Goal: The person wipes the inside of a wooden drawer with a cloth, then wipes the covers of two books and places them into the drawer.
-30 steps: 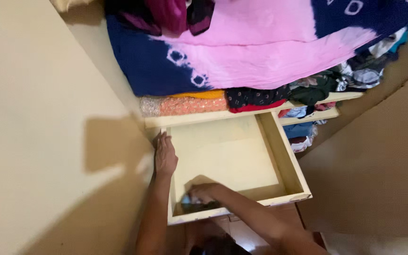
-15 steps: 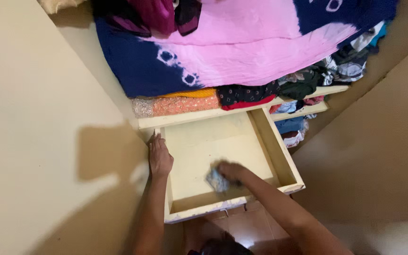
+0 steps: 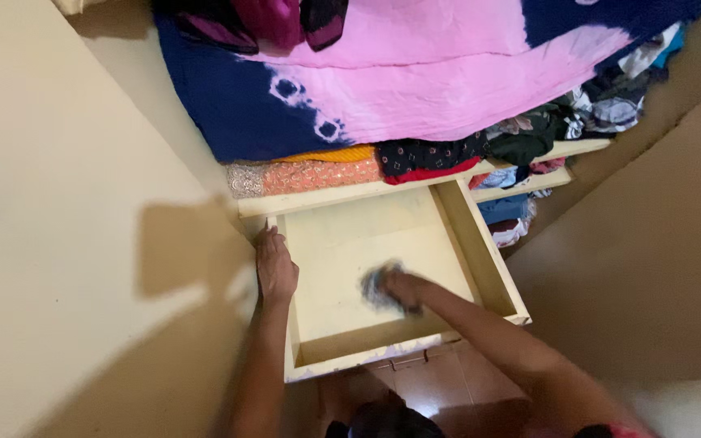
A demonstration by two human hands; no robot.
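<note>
Looking down into an open pale yellow drawer [image 3: 342, 235]. Pressing a small blue-grey cloth [image 3: 376, 284] onto the drawer floor with the right hand [image 3: 403, 290], which is blurred. Resting the left hand [image 3: 275, 266] on the drawer's left wall. Lying on the shelf [image 3: 350, 195] above: a big pink and dark blue cloth [image 3: 423, 81] over folded clothes [image 3: 326, 172].

Warm, fairly dim indoor light tints the whole picture yellowish. A soft-edged shadow lies on the cupboard door [image 3: 83, 243] at left, just beside the left hand [image 3: 276, 269], which points to light coming from the right or behind. The right hand [image 3: 403, 289] and the cloth [image 3: 376, 285] under it are smeared by motion blur, while the drawer [image 3: 492, 268] rim stays moderately sharp. The lower right corner is blurred and washed out. No glare shows.
</note>
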